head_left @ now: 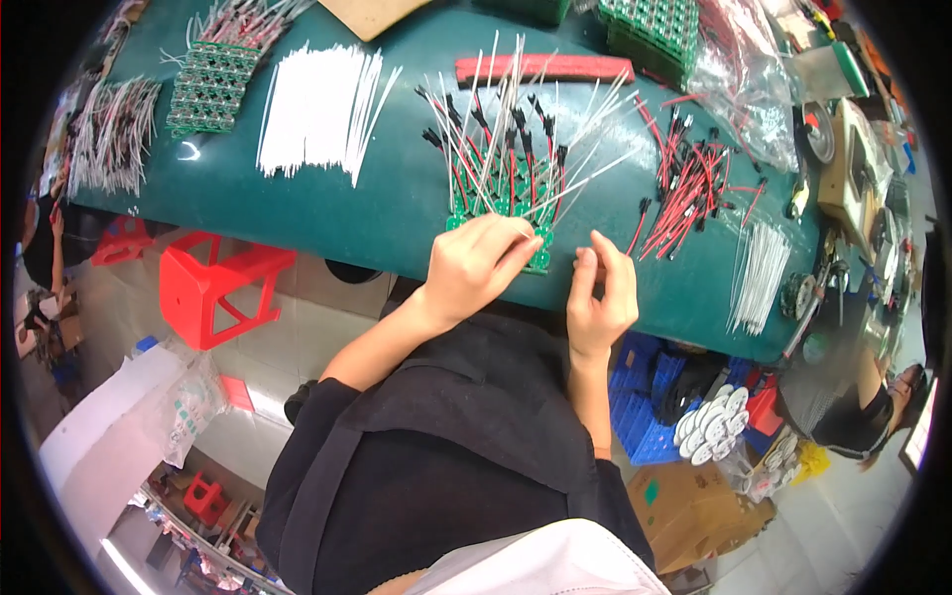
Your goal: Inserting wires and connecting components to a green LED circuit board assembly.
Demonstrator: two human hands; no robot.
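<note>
My left hand [478, 266] is over the near edge of a green circuit board panel [458, 220], thumb and forefinger pinched together. What they pinch is too small to make out; thin white cable ties pass close to the fingertips. Black connectors on red and black wires [531, 159] stand up from the panel, among long white cable ties [593, 177] sticking out at all angles. Just right of the panel, my right hand [603, 302] is raised with fingers half curled. A gap shows between its thumb and forefinger, with nothing visible in it.
A red bar [545, 68] lies behind the panel. To the right are loose red-black wires [686, 183] and white cable ties [762, 278]. A thick white cable tie bundle [319, 109] and a wired board panel [210, 89] lie left. Stacked boards [650, 40] sit at the back.
</note>
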